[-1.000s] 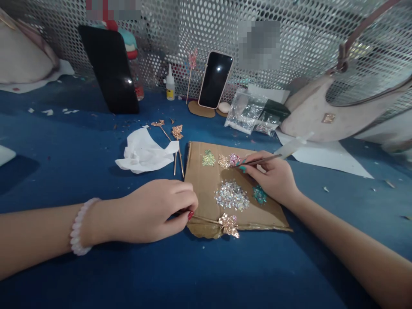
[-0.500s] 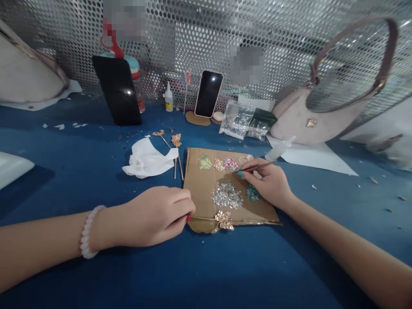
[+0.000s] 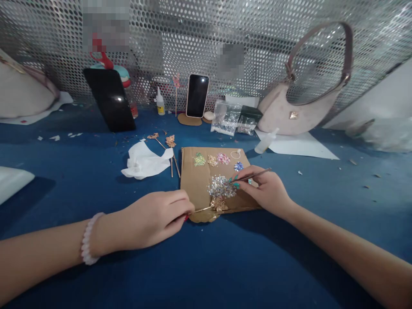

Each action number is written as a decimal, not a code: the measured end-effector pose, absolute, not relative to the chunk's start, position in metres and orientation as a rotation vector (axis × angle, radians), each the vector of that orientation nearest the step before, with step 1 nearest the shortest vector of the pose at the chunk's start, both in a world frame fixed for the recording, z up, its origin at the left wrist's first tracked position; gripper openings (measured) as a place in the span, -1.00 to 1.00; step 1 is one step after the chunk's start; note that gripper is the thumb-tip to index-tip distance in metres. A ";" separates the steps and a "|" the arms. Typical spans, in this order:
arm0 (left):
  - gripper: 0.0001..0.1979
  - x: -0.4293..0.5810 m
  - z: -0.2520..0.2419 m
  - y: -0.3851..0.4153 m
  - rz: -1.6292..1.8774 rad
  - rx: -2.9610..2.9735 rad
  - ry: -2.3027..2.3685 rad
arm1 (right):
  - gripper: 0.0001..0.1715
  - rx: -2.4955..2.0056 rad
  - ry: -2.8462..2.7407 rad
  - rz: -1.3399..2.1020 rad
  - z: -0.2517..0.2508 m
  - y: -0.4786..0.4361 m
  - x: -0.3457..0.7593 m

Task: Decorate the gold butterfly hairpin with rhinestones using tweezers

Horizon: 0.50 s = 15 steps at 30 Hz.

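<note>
1 rose-gold, thin-stemmed metal ornament [image 3: 219, 204] lies at the near edge of brown cardboard [image 3: 195, 182], pinched by the left grip [image 3: 161, 219], presumably for steadiness; the right grip [image 3: 268, 189] holds slim, dark tweezers [image 3: 254, 174] at silver sequins [image 3: 220, 188].

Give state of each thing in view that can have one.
Left hand: closed on ornament stem
Right hand: pinching slim tool
Silver flakes: loose, piled
Cardboard: flat
White sheet: crumpled
Yellow-labelled bottle: upright
Translucent bottle: slanted
Phone: propped, unlit
Black panel: leaning
Right handbag: upright
</note>
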<state>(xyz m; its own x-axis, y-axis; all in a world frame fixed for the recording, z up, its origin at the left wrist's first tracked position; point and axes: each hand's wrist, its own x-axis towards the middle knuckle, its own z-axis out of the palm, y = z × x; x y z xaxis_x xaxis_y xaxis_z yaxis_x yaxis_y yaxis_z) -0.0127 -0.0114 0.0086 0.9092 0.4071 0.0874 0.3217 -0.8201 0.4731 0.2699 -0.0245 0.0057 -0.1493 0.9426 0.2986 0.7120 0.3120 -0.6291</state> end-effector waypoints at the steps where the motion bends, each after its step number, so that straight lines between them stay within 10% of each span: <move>1: -0.80 -0.012 0.009 -0.012 0.251 2.600 0.528 | -0.89 -1.444 -1.930 0.470 0.007 -0.027 0.268; 15: -0.68 -0.012 0.005 -0.011 0.215 2.563 0.545 | -0.92 -1.368 -1.999 0.650 0.009 -0.039 0.259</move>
